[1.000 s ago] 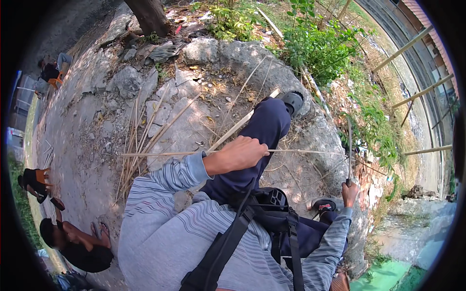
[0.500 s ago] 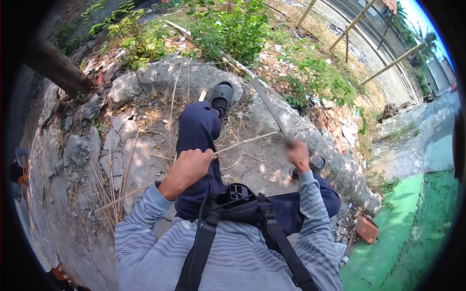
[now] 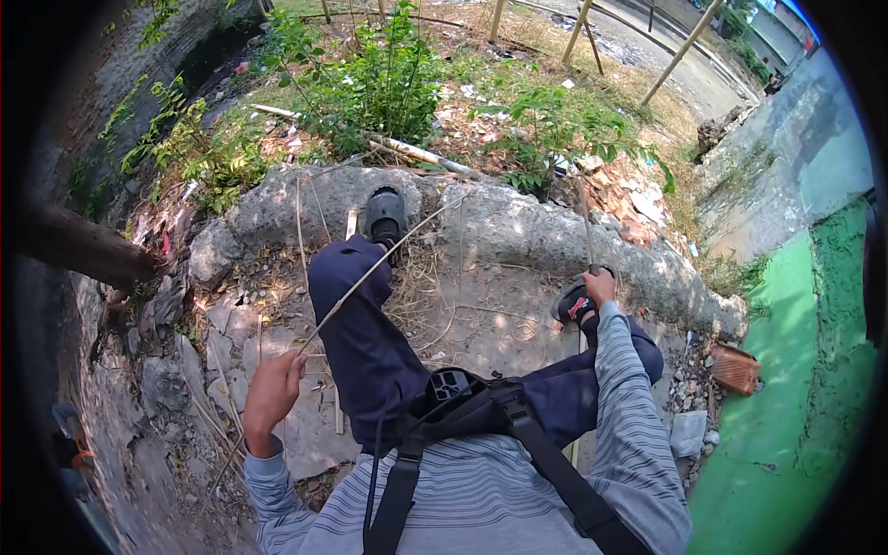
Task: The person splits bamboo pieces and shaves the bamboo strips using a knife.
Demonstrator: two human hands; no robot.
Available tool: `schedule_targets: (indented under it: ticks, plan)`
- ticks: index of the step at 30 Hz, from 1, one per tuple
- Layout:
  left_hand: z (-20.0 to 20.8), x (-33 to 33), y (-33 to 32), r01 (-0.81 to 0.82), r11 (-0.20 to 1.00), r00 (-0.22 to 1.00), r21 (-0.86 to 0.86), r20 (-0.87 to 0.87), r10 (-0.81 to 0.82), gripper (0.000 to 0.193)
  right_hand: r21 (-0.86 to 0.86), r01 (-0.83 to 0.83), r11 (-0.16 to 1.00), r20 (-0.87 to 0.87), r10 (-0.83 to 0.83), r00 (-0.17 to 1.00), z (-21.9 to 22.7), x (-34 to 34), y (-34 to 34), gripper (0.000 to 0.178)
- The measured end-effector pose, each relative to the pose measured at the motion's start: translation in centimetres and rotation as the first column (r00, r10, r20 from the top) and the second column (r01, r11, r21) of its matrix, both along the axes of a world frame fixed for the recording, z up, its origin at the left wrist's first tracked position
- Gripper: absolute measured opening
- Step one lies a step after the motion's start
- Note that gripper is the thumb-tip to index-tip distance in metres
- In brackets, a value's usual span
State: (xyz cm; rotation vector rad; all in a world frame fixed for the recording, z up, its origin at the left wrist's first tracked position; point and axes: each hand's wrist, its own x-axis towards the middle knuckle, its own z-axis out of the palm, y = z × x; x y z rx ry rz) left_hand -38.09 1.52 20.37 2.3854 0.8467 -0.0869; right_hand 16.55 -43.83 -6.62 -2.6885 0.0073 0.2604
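Note:
My left hand (image 3: pixel 275 387), low on the left, is closed around a thin pale bamboo strip (image 3: pixel 370 276). The strip slants up and away to the right, across my left knee and past the shoe. Farther right, beside my right foot, my right hand (image 3: pixel 601 286) grips a machete by its dark handle. The machete blade (image 3: pixel 585 217) points away from me over the stone edge and looks narrow from here. Blade and strip are apart.
Loose bamboo strips (image 3: pixel 211 402) lie left of my leg on the cracked ground. A rough stone kerb (image 3: pixel 518 228) curves ahead, with leafy plants (image 3: pixel 388 88) beyond. An orange-brown block (image 3: pixel 735 368) sits near the green wall (image 3: pixel 763 398) at right.
My left hand has drawn back toward me and left, its strip now tilted up and away. My right hand has shifted right, turning the machete from up-left to nearly straight ahead. The view has shifted.

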Motion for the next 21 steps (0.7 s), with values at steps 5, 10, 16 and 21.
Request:
schedule_targets:
  ticks: [5, 10, 16, 21]
  plan:
    - [-1.9, 5.7, -1.6, 0.063, 0.978, 0.994, -0.197, 0.102, -0.043, 0.04, 0.033, -0.054, 0.998, -0.05, 0.056, 0.997, -2.9, -0.8, -2.1, 0.042]
    - [-5.6, 11.2, -3.8, 0.064, 0.954, 0.994, -0.292, 0.107, -0.034, 0.053, 0.24, -0.19, 0.952, 0.095, 0.171, 0.981, 3.9, -3.8, 5.1, 0.034]
    - [-13.0, 17.3, -6.0, -0.023, 0.96, 0.932, -0.279, 0.341, 0.121, 0.046, 0.359, -0.262, 0.896, 0.412, 0.1, 0.906, 11.9, -5.1, 8.4, 0.028]
    - [-13.8, 22.8, -6.5, 0.064, 0.352, 0.996, -0.934, 0.08, 0.031, 0.041, 0.415, -0.427, 0.803, 0.442, 0.233, 0.866, 14.2, -8.6, 10.9, 0.026]
